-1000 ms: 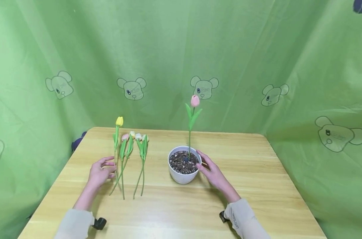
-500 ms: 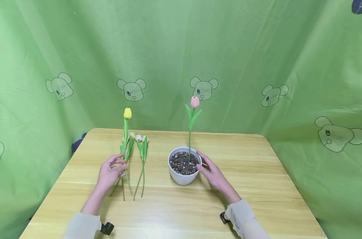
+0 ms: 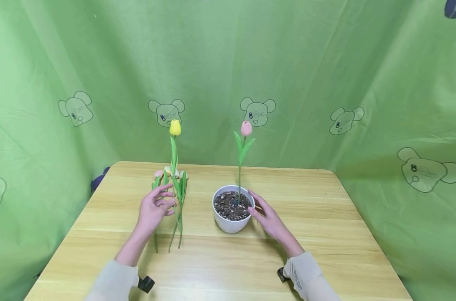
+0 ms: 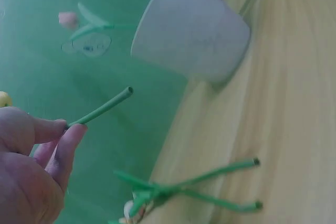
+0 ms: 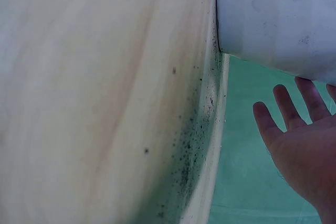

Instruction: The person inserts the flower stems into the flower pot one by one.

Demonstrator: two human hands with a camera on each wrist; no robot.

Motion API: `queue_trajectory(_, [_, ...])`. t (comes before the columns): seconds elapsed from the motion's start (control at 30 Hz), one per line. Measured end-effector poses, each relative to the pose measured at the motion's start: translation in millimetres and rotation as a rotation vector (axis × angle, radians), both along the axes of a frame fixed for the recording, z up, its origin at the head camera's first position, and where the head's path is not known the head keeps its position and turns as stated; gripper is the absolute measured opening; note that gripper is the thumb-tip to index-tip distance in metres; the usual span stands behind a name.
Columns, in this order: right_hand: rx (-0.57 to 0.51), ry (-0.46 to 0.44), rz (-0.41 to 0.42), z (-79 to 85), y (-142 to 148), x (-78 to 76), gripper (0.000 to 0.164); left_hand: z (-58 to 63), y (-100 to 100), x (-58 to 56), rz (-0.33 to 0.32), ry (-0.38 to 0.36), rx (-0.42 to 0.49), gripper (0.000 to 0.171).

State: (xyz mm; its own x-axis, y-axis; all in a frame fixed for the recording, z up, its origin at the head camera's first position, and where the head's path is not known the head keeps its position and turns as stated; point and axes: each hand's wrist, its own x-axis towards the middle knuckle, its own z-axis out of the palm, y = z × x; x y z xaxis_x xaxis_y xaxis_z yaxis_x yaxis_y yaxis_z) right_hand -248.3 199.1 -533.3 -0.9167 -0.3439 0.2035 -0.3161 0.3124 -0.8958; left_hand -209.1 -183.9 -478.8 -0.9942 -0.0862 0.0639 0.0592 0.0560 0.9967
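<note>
My left hand (image 3: pixel 154 210) pinches the stem of a yellow tulip (image 3: pixel 175 128) between thumb and fingertips, holding it upright above the table. The left wrist view shows the bare lower end of that stem (image 4: pixel 105 107) sticking out past the fingertips. A white pot (image 3: pixel 230 226) filled with dark soil stands to the right, with a pink tulip (image 3: pixel 246 128) upright in it. Against the pot's right side rests my right hand (image 3: pixel 269 220). In the right wrist view its spread fingers (image 5: pixel 286 106) look fairly straight, some touching the pot wall.
Several more tulips (image 3: pixel 182 194) with pink and whitish heads lie on the wooden table (image 3: pixel 306 200), partly behind my left hand. Dark soil specks (image 5: pixel 186 169) dot the tabletop beside the pot. A green curtain (image 3: pixel 205 62) closes off the back and sides.
My left hand has carried the yellow tulip to the right and raised it, over the lying tulips. My right hand stays at the pot.
</note>
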Motion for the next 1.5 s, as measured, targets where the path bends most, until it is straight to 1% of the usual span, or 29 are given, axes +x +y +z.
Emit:
queue_trajectory(0.2, [-0.003,0.004,0.002,-0.4,0,-0.6,0.061,12.0,22,-9.8,-0.04,0.059,0.019,0.054])
queue_trajectory(0.4, [-0.002,-0.004,0.002,2.3,-1,0.6,0.061,26.3,47,-16.5,-0.078,0.115,0.04,0.053])
queue_trajectory(0.47, [-0.002,-0.007,0.002,2.5,-1,0.7,0.061,30.3,56,-19.0,-0.092,0.137,0.034,0.052])
queue_trajectory(0.67, [0.001,0.002,-0.002,1.7,0,-0.3,0.061,38.6,82,-28.5,-0.128,0.206,0.051,0.052])
queue_trajectory(0.9, [-0.009,0.002,0.009,0.0,1,0.0,0.062,42.8,107,-41.3,-0.143,0.255,0.069,0.05])
queue_trajectory(1.17, [-0.015,0.009,0.006,-1.4,0,-0.1,0.061,44.5,124,-55.9,-0.149,0.286,0.032,0.048])
queue_trajectory(1.33, [-0.011,0.01,0.011,-3.1,-2,-1.2,0.061,41.4,130,-63.8,-0.141,0.307,0.016,0.047])
queue_trajectory(1.5, [-0.006,0.013,0.005,-2.0,-1,-0.8,0.06,33.8,135,-72.1,-0.155,0.323,-0.001,0.046])
